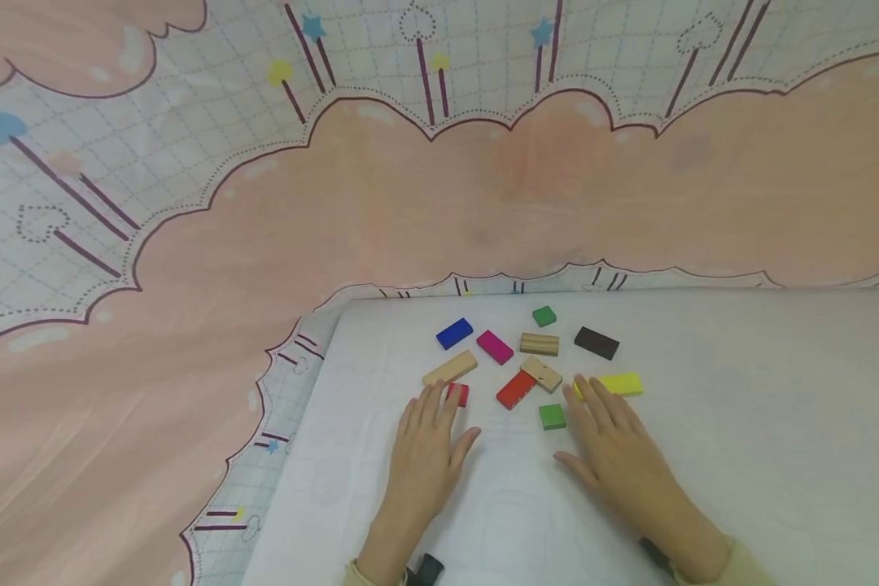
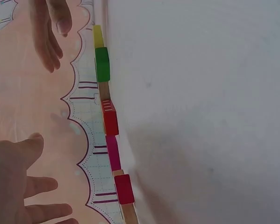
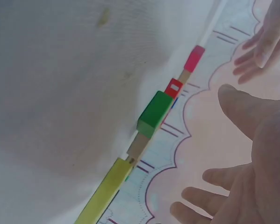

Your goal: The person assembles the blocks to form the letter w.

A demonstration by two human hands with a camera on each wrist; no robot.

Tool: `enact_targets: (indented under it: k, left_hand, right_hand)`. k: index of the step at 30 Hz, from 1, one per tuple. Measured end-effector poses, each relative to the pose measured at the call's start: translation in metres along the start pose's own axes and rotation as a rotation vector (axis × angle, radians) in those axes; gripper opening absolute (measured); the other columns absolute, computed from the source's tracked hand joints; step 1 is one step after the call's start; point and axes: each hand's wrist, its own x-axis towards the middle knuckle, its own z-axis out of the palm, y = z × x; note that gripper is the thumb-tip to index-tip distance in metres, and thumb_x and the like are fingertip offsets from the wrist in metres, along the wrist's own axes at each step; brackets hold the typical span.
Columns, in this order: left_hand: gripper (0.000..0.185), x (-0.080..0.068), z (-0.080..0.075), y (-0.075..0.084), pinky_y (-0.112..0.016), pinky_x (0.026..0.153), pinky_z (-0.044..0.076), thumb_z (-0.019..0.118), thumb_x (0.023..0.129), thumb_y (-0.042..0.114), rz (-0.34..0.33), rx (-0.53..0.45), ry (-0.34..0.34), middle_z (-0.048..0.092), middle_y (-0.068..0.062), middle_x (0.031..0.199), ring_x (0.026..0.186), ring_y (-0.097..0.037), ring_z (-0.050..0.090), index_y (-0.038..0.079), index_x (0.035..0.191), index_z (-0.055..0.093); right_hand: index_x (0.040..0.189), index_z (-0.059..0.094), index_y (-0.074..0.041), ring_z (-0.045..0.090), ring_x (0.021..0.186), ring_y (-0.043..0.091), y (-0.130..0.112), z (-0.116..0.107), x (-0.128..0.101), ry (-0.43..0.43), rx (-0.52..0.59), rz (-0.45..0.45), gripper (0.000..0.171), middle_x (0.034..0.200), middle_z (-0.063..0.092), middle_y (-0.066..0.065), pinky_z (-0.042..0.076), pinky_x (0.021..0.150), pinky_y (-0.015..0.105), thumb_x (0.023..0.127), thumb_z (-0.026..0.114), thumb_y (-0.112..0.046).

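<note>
Head view: both hands lie flat on white table (image 1: 740,423), palms down, fingers straight, grasping nothing. Left hand (image 1: 428,456) fingertips touch small red block (image 1: 459,394), just below wood block (image 1: 450,368). Right hand (image 1: 618,456) fingertips touch near end of yellow block (image 1: 615,384); green block (image 1: 553,416) sits just beside its index finger, not touching as far as I can tell. Btwn the hands: long red block (image 1: 515,389) w/ another wood block (image 1: 541,373) touching its far end. Further back: blue block (image 1: 454,333), magenta block (image 1: 494,347), striped wood block (image 1: 539,343), small green cube (image 1: 544,316), dark brown block (image 1: 596,343), all lying flat, apart from the hands. Pink/white patterned cloth (image 1: 190,285) behind and left of table.

Left wrist view: left hand (image 2: 18,186) relaxed, fingers spread, blocks seen edge-on in a row.

Right wrist view: right hand (image 3: 245,172) likewise released, fingers loose; yellow and green blocks nearest cam.
</note>
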Motion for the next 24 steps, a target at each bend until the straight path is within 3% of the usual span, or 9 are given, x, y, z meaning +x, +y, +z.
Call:
enact_targets:
  k: [10, 24]
  left_hand:
    - [0.061, 0.002, -0.002, -0.002, -0.049, 0.115, 0.037, 0.061, 0.097, 0.041, -0.024, -0.037, 0.012, 0.047, -0.017, 0.149, 0.137, -0.032, 0.045, 0.007, 0.145, 0.049]
    - [0.058, 0.007, 0.003, -0.010, -0.049, 0.112, 0.041, 0.065, 0.095, 0.040, -0.062, -0.067, 0.042, 0.052, -0.016, 0.144, 0.132, -0.033, 0.050, 0.009, 0.143, 0.051]
  right_hand:
    - [0.152, 0.031, -0.001, 0.031, 0.145, 0.039, -0.009, 0.000, 0.010, -0.064, 0.045, 0.023, 0.090, 0.157, 0.034, 0.021, 0.031, 0.116, 0.058, 0.087, 0.072, -0.047]
    - [0.152, 0.035, -0.002, 0.034, 0.144, 0.037, -0.021, 0.000, 0.025, -0.077, 0.064, -0.018, 0.089, 0.158, 0.033, 0.019, 0.036, 0.115, 0.056, 0.085, 0.076, -0.044]
